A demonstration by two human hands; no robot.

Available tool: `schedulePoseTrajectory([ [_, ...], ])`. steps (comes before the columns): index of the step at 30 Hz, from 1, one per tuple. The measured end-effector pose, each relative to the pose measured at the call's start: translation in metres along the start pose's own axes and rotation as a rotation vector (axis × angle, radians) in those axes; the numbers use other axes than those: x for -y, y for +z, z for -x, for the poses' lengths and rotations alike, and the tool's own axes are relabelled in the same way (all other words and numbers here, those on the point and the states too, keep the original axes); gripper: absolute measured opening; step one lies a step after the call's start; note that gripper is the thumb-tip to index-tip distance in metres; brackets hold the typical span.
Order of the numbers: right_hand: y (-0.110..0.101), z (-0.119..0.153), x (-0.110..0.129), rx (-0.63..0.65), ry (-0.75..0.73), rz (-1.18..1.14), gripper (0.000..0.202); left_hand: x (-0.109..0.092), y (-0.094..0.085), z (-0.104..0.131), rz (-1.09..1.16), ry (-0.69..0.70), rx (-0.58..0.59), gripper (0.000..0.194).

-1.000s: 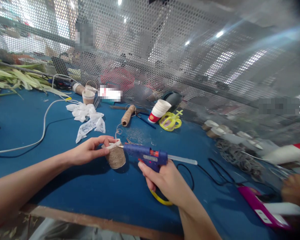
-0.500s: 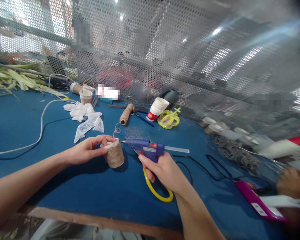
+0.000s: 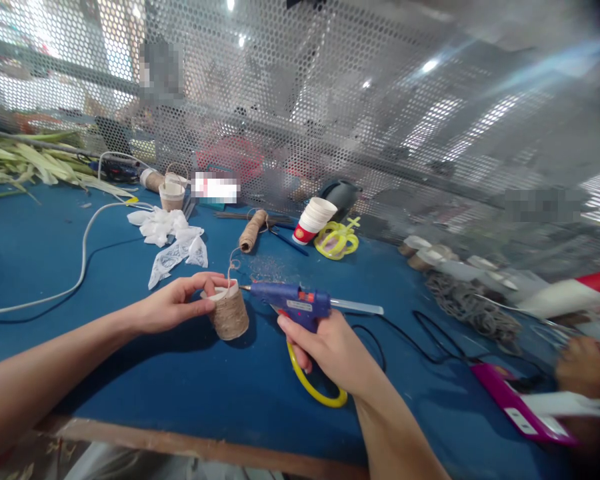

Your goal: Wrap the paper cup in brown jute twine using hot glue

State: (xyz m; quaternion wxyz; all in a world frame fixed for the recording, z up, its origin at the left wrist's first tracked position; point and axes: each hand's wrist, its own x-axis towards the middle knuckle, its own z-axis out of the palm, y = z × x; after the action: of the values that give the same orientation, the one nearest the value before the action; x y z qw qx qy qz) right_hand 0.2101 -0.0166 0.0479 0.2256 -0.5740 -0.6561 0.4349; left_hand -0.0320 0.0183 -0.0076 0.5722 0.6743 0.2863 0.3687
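My left hand (image 3: pixel 183 301) pinches the rim of a paper cup (image 3: pixel 230 316) wrapped in brown twine. The cup is tilted over the blue tabletop, its white mouth partly hidden by my fingers. From its rim a loose strand of twine runs up to a twine roll (image 3: pixel 253 231) lying behind it. My right hand (image 3: pixel 336 343) grips a blue hot glue gun (image 3: pixel 290 299), whose metal nozzle is at the cup's upper right rim. A clear glue stick (image 3: pixel 357 307) sticks out of its back. Below the same hand hangs a yellow scissor-like handle (image 3: pixel 316 393), its other end hidden.
Behind are crumpled white plastic (image 3: pixel 173 233), stacked paper cups (image 3: pixel 315 220) and a yellow crown-shaped piece (image 3: pixel 337 240). A black cord (image 3: pixel 425 353) trails right toward a magenta power strip (image 3: pixel 517 403). Another person's hand (image 3: pixel 587 367) is at the right edge. Perforated metal panelling (image 3: pixel 280 100) stands behind.
The glue gun's rear end has dipped and shifted slightly right, its nozzle still by the cup rim. My left hand keeps its hold on the cup.
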Motion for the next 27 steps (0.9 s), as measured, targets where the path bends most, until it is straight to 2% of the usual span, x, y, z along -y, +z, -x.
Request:
schedulePoseTrajectory([
  [27, 0.0014, 0.0081, 0.0016, -0.004, -0.026, 0.039, 0.025, -0.0010, 0.0013, -0.0001, 0.032, -0.005, -0.010, 0.016],
])
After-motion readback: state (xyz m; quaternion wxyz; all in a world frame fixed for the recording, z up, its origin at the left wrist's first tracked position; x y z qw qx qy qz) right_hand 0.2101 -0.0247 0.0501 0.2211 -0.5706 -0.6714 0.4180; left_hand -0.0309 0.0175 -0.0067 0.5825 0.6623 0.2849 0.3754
